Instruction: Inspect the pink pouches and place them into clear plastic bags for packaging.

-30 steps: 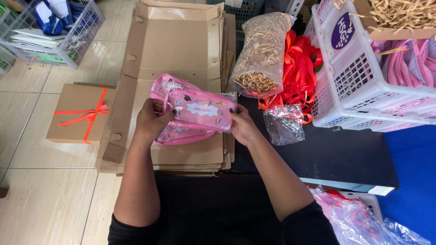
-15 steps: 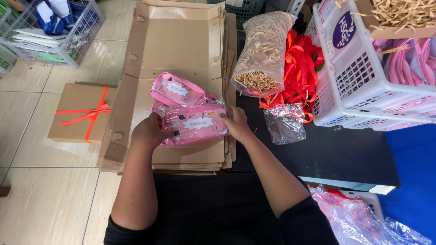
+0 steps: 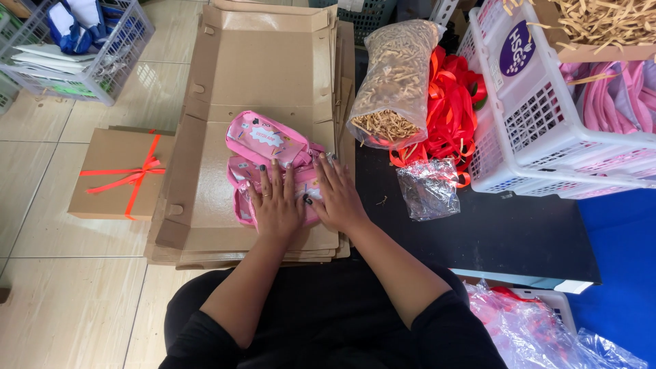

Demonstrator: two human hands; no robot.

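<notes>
Pink bag (image 3: 268,152) lies flat on cardboard stack (image 3: 266,75), left hand (image 3: 277,203) and right hand (image 3: 339,198) pressed on it palms down, fingers spread, gripping nothing; ribboned box (image 3: 121,174) left, crinkle-paper sack (image 3: 392,82) right.

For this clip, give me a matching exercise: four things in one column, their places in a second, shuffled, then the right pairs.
Things:
1. pink bag
2. ribboned box
3. shred bag
4. white basket

Places:
A. on the tiled floor, left of the cardboard stack
B. on the black table, far right
C. under both hands, left hand and right hand, on the cardboard
D. leaning beside the red ribbons

Pairs: 1-C, 2-A, 3-D, 4-B
</notes>
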